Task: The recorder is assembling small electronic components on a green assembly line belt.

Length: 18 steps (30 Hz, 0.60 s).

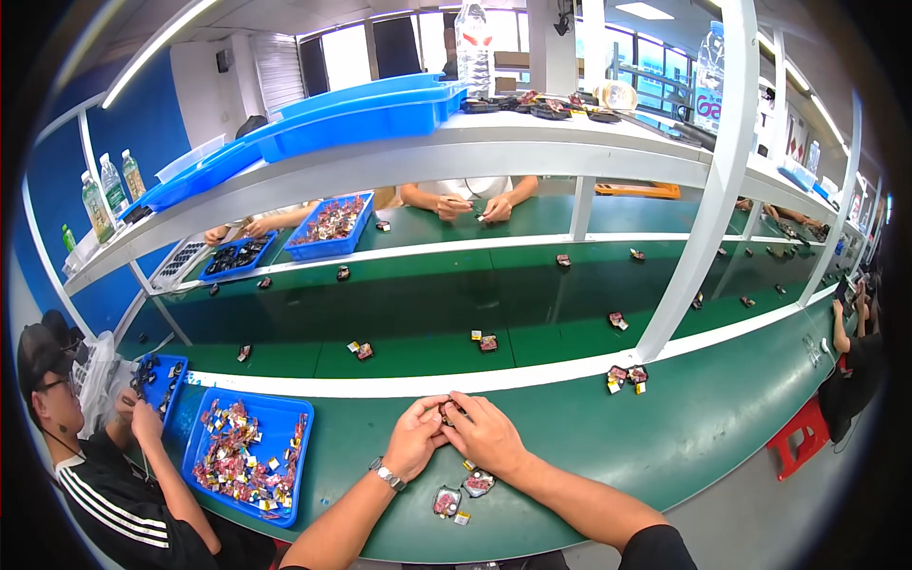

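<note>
My left hand [414, 441], with a metal watch on its wrist, and my right hand [488, 437] meet over the green bench. Their closed fingers grip a small electronic assembly [447, 415] between them, mostly hidden by the fingers. Just below my right hand lie two similar assemblies, one dark-rimmed [478, 484] and one with red parts [446, 502]. Left of my forearm stands a blue tray [302, 456] holding a heap of red-wired electronic parts [244, 461] with white and yellow pieces.
A white shelf frame [532, 154] crosses above the bench, its post [698, 218] on the right. Beyond a white rail, a dark green belt [418, 323] carries scattered assemblies. Two assemblies [627, 379] lie right of my hands. A co-worker [123, 475] sits at left; others work opposite.
</note>
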Available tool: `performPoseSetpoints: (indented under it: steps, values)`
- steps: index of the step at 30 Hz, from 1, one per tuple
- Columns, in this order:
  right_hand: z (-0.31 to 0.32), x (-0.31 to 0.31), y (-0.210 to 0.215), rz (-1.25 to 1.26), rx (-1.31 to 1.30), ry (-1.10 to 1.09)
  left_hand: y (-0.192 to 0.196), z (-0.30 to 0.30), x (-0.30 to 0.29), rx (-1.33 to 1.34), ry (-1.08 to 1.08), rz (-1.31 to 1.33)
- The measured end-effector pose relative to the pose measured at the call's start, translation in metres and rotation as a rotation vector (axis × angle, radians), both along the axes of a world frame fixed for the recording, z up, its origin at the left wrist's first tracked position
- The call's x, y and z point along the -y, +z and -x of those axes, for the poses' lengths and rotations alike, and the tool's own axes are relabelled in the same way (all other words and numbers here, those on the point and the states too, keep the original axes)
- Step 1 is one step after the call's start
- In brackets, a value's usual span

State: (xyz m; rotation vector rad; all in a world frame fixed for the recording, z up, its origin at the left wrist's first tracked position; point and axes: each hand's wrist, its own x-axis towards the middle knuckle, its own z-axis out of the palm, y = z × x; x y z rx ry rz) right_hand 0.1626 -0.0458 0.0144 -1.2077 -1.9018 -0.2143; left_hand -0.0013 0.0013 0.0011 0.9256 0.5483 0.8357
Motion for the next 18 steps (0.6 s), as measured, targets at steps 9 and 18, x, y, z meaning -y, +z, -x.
performPoseSetpoints:
  steps: [9, 18]
  values:
    - [-0.122, -0.097, -0.017, 0.106, -0.2, -0.524, 0.009, 0.0, -0.003, 0.023, -0.034, -0.037]
    - [-0.094, -0.1, -0.015, 0.135, -0.021, -0.629, 0.006, 0.009, -0.003, -0.007, -0.042, -0.051]
